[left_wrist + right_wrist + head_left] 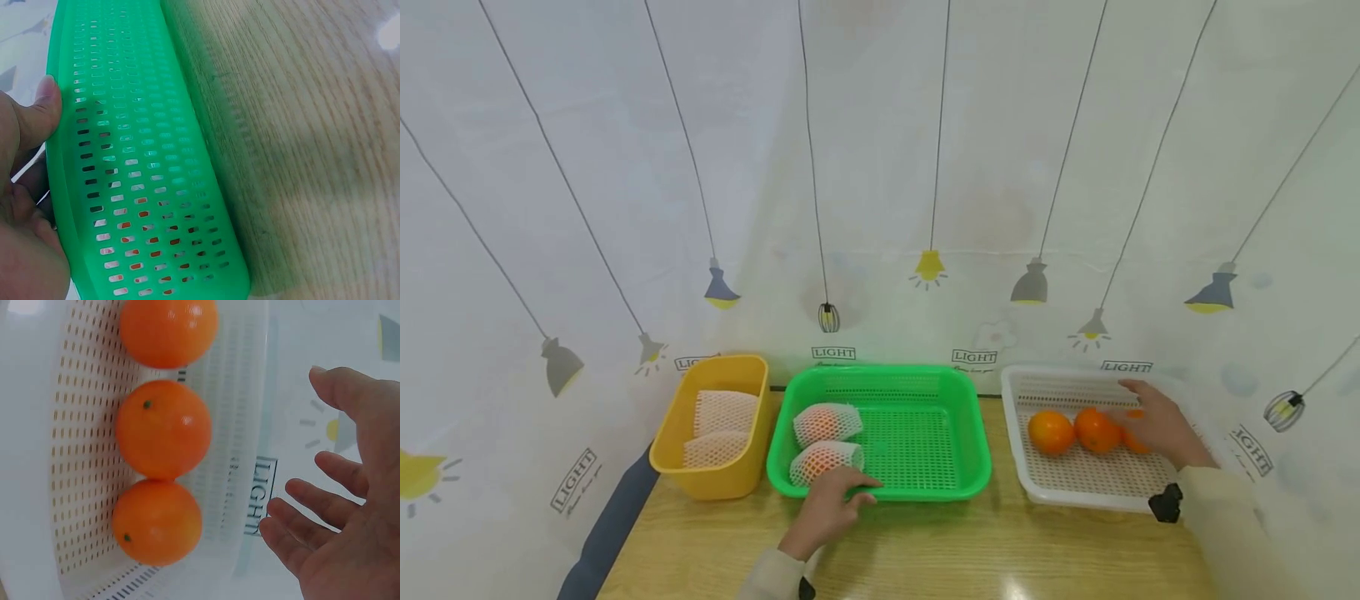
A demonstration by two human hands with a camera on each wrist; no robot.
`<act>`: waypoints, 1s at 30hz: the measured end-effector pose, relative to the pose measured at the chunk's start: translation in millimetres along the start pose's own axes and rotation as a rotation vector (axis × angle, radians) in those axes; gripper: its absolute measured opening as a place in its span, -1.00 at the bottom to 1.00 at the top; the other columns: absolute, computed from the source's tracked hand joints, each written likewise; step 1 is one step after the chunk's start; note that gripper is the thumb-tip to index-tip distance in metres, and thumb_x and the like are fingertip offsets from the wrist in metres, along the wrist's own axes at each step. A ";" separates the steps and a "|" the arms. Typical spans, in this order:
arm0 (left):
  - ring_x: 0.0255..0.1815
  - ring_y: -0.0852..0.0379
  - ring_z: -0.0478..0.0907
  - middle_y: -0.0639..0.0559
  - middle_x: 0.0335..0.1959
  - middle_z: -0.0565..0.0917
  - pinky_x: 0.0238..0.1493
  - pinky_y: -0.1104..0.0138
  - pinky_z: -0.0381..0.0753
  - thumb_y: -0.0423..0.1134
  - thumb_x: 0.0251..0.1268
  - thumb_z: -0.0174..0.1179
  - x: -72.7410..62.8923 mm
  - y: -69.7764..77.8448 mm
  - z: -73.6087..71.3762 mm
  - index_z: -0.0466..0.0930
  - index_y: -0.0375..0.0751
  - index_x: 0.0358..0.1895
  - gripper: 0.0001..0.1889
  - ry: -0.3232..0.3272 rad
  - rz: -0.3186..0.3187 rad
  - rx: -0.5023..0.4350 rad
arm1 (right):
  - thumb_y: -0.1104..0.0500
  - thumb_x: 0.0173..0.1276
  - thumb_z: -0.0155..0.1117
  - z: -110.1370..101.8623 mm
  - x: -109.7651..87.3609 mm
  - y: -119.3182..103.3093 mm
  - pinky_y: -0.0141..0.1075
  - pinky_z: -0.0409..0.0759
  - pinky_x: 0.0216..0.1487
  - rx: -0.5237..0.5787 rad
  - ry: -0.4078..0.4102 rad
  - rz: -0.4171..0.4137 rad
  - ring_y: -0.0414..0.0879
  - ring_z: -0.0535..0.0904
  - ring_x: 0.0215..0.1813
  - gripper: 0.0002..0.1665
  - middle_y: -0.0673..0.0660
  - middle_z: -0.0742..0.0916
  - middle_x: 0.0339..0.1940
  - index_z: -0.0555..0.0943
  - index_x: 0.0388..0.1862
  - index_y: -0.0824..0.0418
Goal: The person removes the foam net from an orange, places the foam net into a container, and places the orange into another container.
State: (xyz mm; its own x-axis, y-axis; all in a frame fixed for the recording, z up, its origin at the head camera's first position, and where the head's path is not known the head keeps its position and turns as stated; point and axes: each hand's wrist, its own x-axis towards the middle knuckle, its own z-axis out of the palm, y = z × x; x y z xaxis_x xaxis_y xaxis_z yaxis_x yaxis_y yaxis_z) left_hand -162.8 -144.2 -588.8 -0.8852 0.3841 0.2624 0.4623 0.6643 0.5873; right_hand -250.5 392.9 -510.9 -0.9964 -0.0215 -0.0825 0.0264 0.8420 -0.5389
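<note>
Three oranges (164, 429) lie in a row in the white basket (1090, 502). My right hand (1157, 425) reaches in over the right-hand orange, partly covering it in the head view. In the right wrist view its fingers are spread and gently bent, holding nothing. My left hand (829, 510) is at the front rim of the green basket (137, 156), its thumb right at the rim and its fingers loosely bent. Inside the green basket, on the left, sit two oranges in white foam net sleeves (826, 423).
A yellow bin (711, 483) at the left contains white foam net sleeves (724, 412). All three containers stand on a wooden table (940, 550) against a lamp-print backdrop (880, 192). A dark blue strip (617, 517) runs along the table's left edge.
</note>
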 end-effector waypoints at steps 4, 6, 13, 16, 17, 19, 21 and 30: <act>-0.05 0.18 0.71 0.22 -0.11 0.80 0.03 0.24 0.71 -0.14 0.31 0.37 -0.3 -0.8 0.0 0.81 0.05 0.00 -0.77 -0.009 -0.006 0.007 | -0.34 0.46 0.20 6.1 -7.4 -18.9 0.49 0.33 0.31 0.002 0.009 -0.053 0.56 0.28 0.42 0.09 0.57 0.29 0.53 0.12 0.61 0.38; -0.05 0.18 0.71 0.23 -0.11 0.80 0.02 0.24 0.71 -0.13 0.31 0.37 -0.4 -1.5 0.2 0.80 0.07 0.00 -0.77 -0.007 -0.001 0.011 | -0.38 0.43 0.22 10.6 -11.1 -27.4 0.48 0.33 0.33 0.006 0.018 -0.079 0.53 0.29 0.44 0.10 0.53 0.32 0.54 0.16 0.61 0.34; -0.06 0.19 0.71 0.23 -0.11 0.80 0.02 0.24 0.71 -0.13 0.30 0.37 -0.5 -2.4 0.2 0.80 0.10 0.00 -0.77 -0.002 0.008 0.007 | -0.31 0.41 0.30 25.8 -28.2 -59.9 0.42 0.47 0.26 -0.034 0.084 -0.160 0.46 0.45 0.37 -0.03 0.46 0.44 0.49 0.31 0.56 0.24; -0.05 0.20 0.71 0.24 -0.10 0.80 0.04 0.25 0.71 -0.12 0.31 0.36 0.1 -2.1 0.0 0.80 0.09 0.01 -0.77 -0.009 0.000 0.001 | -0.27 0.42 0.32 33.5 -34.5 -72.8 0.43 0.39 0.32 -0.024 0.074 -0.187 0.45 0.39 0.43 -0.06 0.44 0.43 0.51 0.31 0.56 0.24; -0.05 0.20 0.71 0.23 -0.10 0.80 0.04 0.24 0.71 -0.13 0.31 0.36 0.0 -2.1 0.1 0.80 0.08 0.01 -0.77 -0.008 0.001 -0.001 | -0.25 0.42 0.33 36.9 -36.0 -76.2 0.44 0.38 0.33 -0.017 0.071 -0.199 0.45 0.38 0.44 -0.06 0.43 0.43 0.51 0.31 0.56 0.24; -0.05 0.19 0.71 0.22 -0.10 0.80 0.04 0.24 0.71 -0.14 0.31 0.36 0.3 -1.9 0.0 0.80 0.06 0.01 -0.77 -0.003 0.005 -0.006 | -0.20 0.41 0.37 43.7 -38.8 -83.4 0.44 0.33 0.37 0.005 0.071 -0.232 0.44 0.35 0.46 -0.08 0.42 0.44 0.51 0.32 0.55 0.26; -0.05 0.18 0.71 0.22 -0.11 0.80 0.04 0.23 0.71 -0.16 0.31 0.37 0.6 -1.7 0.3 0.80 0.05 0.01 -0.77 0.004 0.012 -0.005 | -0.15 0.40 0.40 52.7 -41.8 -89.2 0.44 0.31 0.40 0.020 0.078 -0.262 0.42 0.34 0.48 -0.11 0.39 0.46 0.50 0.35 0.53 0.25; -0.08 0.15 0.72 0.18 -0.12 0.80 -0.01 0.23 0.72 -0.20 0.30 0.37 -0.1 -0.2 -0.6 0.80 -0.01 0.01 -0.76 0.006 0.021 -0.004 | -0.12 0.30 0.50 98.9 -60.6 -121.8 0.36 0.40 0.38 0.063 0.091 -0.412 0.34 0.37 0.49 -0.11 0.28 0.49 0.51 0.40 0.51 0.16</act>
State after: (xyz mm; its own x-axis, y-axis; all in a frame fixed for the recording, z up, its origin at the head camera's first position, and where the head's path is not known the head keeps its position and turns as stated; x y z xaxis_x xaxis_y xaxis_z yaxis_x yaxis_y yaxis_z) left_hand -162.8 -144.8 -588.5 -0.8757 0.3940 0.2790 0.4804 0.6537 0.5848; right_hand -185.3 238.4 -523.1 -0.9275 -0.2996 0.2235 -0.3738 0.7382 -0.5615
